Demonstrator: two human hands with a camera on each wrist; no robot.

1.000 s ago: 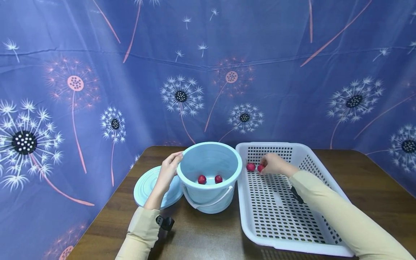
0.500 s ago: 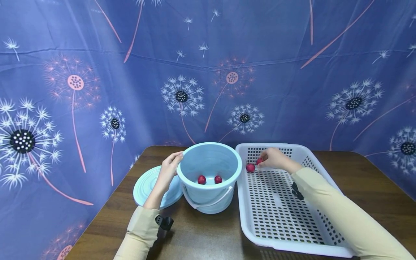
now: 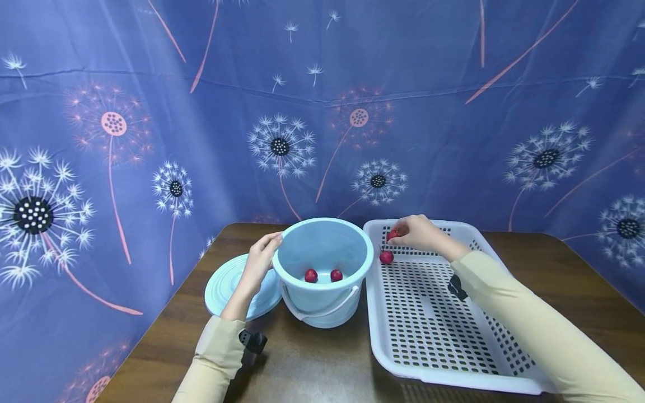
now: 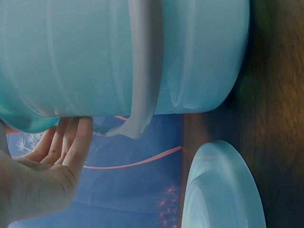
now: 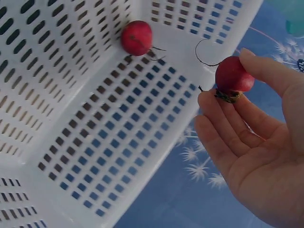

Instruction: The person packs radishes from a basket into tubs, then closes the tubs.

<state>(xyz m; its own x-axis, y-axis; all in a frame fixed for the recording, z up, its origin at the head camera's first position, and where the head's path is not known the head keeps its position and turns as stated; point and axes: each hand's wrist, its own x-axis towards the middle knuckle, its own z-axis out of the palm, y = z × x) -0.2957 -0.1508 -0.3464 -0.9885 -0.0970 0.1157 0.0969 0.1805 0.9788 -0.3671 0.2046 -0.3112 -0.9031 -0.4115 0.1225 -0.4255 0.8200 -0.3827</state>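
My right hand (image 3: pixel 420 232) pinches a red radish (image 5: pixel 232 75) between thumb and fingertips, lifted to the level of the white basket's (image 3: pixel 374 336) far rim. The right wrist view shows its thin root tail and dark cut stem end. A second radish (image 3: pixel 386 257) lies in the basket's far left corner. To the left stands a light blue bucket (image 3: pixel 322 295) with two radishes inside, one left (image 3: pixel 311 275) and one right (image 3: pixel 336 275). My left hand (image 3: pixel 259 260) holds the bucket's left rim, its fingers (image 4: pixel 80 137) against the outer wall under the lip.
A light blue lid (image 3: pixel 221 285) lies on the wooden table (image 3: pixel 307 364), left of the bucket and partly behind my left forearm. The bucket's white handle (image 3: pixel 322 314) hangs down in front. A blue dandelion-print cloth (image 3: pixel 322 168) hangs behind the table.
The right hand has raised the radish from beside the other one and carried it up, away and slightly left. My left hand stays on the bucket rim.
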